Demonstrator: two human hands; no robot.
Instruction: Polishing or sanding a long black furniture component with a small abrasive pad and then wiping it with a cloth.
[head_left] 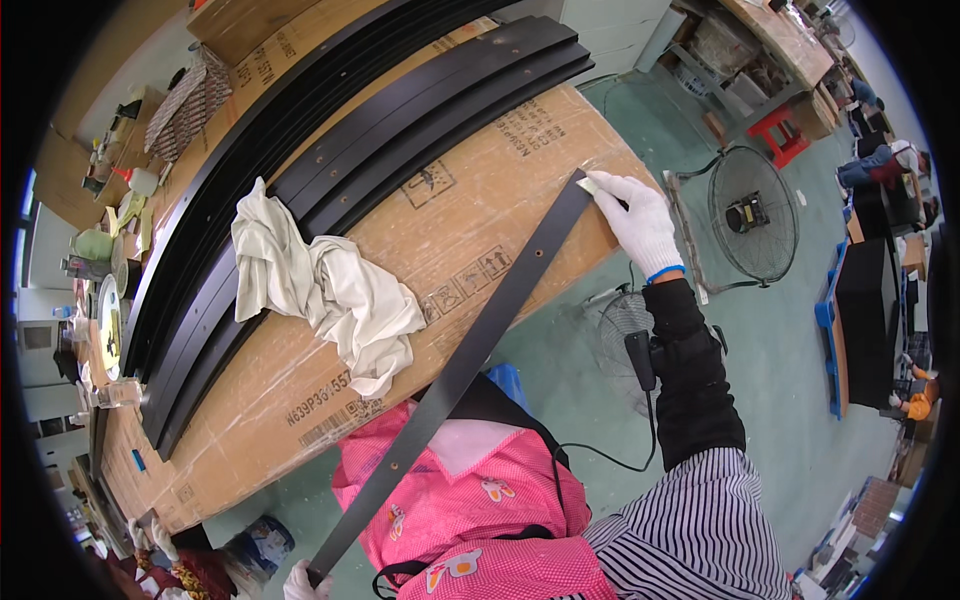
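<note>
A long flat black strip (470, 360) with small holes lies slanted across the cardboard-covered table (470, 230) and out over my pink apron. My right hand (640, 225), in a white glove, presses a small pale pad onto the strip's far end. My left hand (302, 582), also gloved, grips the strip's near end at the bottom edge of the view. A crumpled white cloth (320, 285) lies on the cardboard left of the strip.
Several long black strips (330, 160) are stacked along the table beyond the cloth. Cups and clutter (110, 250) sit at the far left. Two floor fans (750, 215) stand on the green floor to the right. A person (885, 165) sits at the far right.
</note>
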